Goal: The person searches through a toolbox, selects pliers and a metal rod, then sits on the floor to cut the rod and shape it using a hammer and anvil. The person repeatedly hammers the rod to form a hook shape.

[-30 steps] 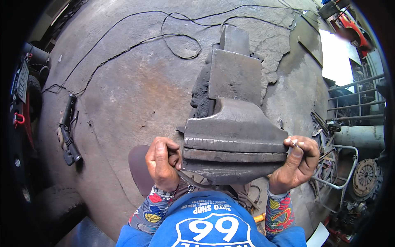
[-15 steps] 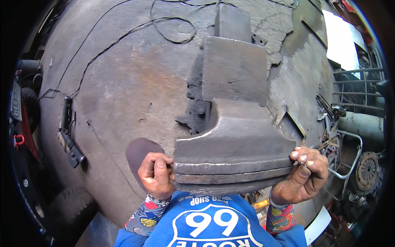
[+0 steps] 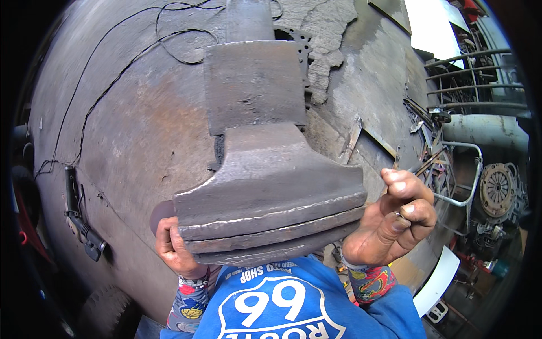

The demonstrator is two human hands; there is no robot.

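Note:
A heavy, dark grey, anvil-like steel block (image 3: 265, 169) fills the middle, its near end flaring wide with stacked, curved ridges. My left hand (image 3: 175, 248) is at the block's near left corner, fingers curled and closed; the block's edge partly hides it, and what it grips cannot be seen. Off the right corner, my right hand (image 3: 389, 220) is raised with the palm turned inward. Its thumb and a finger are pinched together at a tiny dark thing too small to name, while the other fingers bend loosely above.
Black cable (image 3: 101, 96) loops over the concrete floor. A black tool with a cord (image 3: 79, 214) lies at left. At right are scrap metal strips (image 3: 367, 141), a grey cylinder (image 3: 485, 131), a bent tube frame (image 3: 468, 192) and a round clutch-like plate (image 3: 498, 189). A tyre (image 3: 107, 308) stands lower left.
The view has shifted, so the block sits further left and tilts. My right hand has drawn away from the block's right corner, its upper fingers lifting. My left hand stays by the left corner.

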